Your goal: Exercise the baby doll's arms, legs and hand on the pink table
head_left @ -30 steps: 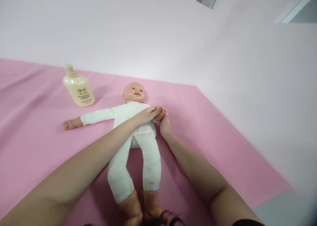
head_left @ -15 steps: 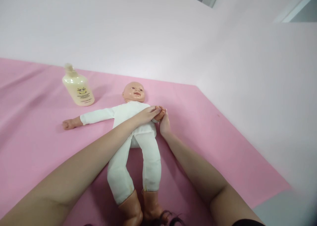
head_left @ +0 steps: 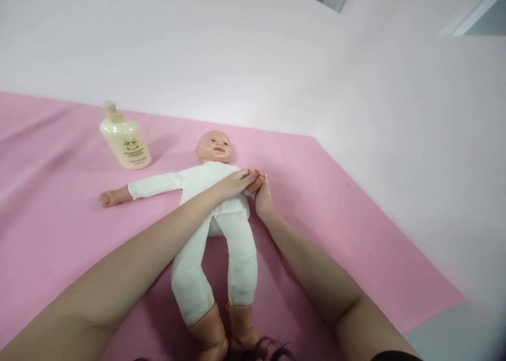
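While the doll (head_left: pixel 215 192) lies face-up on the pink sheet (head_left: pixel 59 218), left hand (head_left: pixel 237 183) closes over its small hand (head_left: pixel 256 182); right hand (head_left: pixel 263 200) pinches from below. Step judged: working that hand. Next calls for gentle strokes. Lotion bottle (head_left: pixel 125 139) stands apart.
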A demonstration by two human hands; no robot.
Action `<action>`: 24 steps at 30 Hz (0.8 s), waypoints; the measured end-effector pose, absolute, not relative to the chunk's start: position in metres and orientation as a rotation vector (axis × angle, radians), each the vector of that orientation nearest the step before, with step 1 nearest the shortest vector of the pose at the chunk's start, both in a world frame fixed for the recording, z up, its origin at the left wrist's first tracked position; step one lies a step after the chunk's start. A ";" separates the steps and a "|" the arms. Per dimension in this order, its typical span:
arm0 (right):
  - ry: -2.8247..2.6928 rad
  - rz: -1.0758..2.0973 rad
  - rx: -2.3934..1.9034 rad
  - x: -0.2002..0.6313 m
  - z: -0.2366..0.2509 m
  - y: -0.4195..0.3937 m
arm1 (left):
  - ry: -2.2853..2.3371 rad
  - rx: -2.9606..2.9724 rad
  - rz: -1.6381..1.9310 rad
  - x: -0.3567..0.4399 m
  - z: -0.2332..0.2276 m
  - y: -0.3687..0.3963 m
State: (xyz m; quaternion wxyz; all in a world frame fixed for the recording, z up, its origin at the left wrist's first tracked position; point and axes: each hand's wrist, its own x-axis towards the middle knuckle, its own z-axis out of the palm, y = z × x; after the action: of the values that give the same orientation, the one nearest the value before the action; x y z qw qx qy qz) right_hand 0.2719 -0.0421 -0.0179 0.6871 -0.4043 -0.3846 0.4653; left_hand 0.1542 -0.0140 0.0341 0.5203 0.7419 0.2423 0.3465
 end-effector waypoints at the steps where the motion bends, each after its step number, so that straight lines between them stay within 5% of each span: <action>1: -0.861 1.036 -0.911 0.272 -0.019 -0.041 | 0.576 1.777 0.832 0.154 0.034 -0.014; 24: -0.882 0.996 -0.937 0.272 -0.020 -0.041 | 0.572 1.765 0.831 0.154 0.036 -0.015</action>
State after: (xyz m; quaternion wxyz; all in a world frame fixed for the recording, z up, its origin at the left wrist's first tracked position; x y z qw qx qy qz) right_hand 0.2725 -0.0407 -0.0201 0.6869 -0.4185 -0.3940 0.4449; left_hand 0.1539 -0.0153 0.0357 0.5263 0.7382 0.2394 0.3474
